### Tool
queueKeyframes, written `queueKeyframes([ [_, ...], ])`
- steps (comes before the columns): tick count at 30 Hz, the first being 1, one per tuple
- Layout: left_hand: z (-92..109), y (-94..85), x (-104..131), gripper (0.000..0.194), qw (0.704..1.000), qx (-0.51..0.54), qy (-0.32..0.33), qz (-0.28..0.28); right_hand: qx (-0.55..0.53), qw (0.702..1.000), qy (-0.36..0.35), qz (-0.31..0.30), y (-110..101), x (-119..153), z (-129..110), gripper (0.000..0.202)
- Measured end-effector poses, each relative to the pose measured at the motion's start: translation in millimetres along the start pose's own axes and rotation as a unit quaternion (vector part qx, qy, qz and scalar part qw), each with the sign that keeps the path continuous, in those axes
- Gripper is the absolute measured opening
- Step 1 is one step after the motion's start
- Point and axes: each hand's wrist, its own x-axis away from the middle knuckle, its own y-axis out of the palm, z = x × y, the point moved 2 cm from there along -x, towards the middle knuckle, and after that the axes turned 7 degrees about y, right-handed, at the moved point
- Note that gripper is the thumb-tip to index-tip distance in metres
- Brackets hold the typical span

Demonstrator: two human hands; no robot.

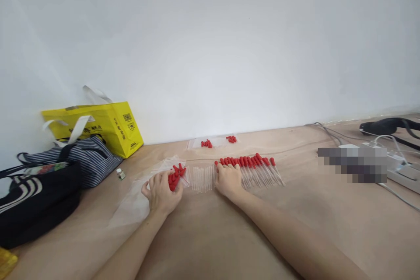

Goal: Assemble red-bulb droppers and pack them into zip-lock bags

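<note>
- Red-tipped tubes [260, 170] are lying in a row right of centre on the surface [203, 240], bare tubes [202, 180] just left.
- The right hand [229, 180] is curling narrowly at the row's left end, seemingly arranging a tube; I cannot tell its grip. The next move is probably calling for a light pinch.
- The left hand [162, 192] is arching over loose red bulbs [175, 180]; its hold is staying unclear.
- Far plastic [197, 142] is carrying more bulbs.
- The yellow bag [123, 140], far left, is hiding its contents.
</note>
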Motion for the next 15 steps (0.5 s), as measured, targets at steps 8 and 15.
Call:
queueKeyframes([
  [8, -2.5, 1.6, 1.7, 0.015, 0.997, -0.069, 0.019, -0.018, 0.006, 1.0, 0.007, -0.001, 3.3, -8.2, 2.9, 0.02],
  [15, -4.4, 2.6, -0.8, 0.018, 0.991, -0.116, 0.049, -0.042, 0.025, 0.998, 0.042, -0.044, -1.7, -8.2, -9.1, 0.031],
])
